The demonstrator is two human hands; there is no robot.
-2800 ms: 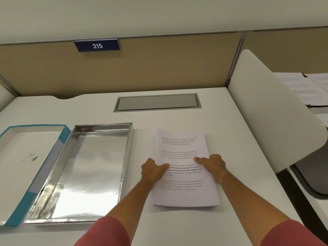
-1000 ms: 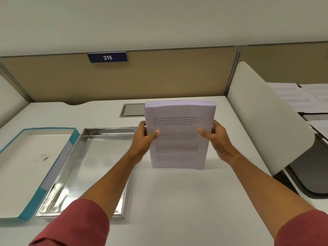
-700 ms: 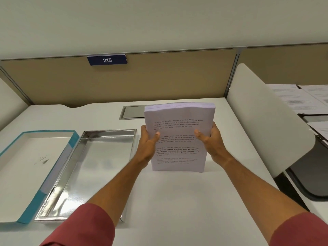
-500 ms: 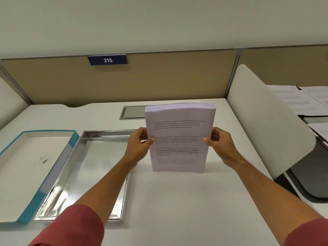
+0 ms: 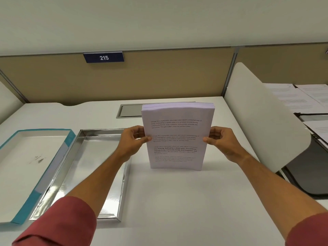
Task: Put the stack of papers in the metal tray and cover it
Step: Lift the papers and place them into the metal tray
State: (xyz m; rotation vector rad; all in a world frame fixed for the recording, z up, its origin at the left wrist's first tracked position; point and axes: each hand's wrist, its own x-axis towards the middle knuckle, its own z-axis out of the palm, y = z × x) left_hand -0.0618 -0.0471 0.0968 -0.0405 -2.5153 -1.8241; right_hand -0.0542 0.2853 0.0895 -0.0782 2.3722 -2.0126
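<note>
A thick stack of printed papers (image 5: 177, 139) stands upright on its bottom edge on the white desk, printed side facing me. My left hand (image 5: 132, 142) grips its left edge and my right hand (image 5: 221, 141) grips its right edge, thumbs in front. Left of the stack lies the shiny metal tray (image 5: 85, 174), with nothing in it. The white lid with teal sides (image 5: 26, 166) lies upturned at the far left, touching the tray's left rim.
A grey cable hatch (image 5: 127, 110) sits in the desk behind the stack. A tan partition with the 215 sign (image 5: 103, 57) closes the back. A white curved divider (image 5: 266, 118) bounds the right side, with loose sheets (image 5: 294, 98) beyond it.
The stack went from lying flat on the desk to standing upright between both hands. Over the last second my hands slid from a lower grip to its side edges.
</note>
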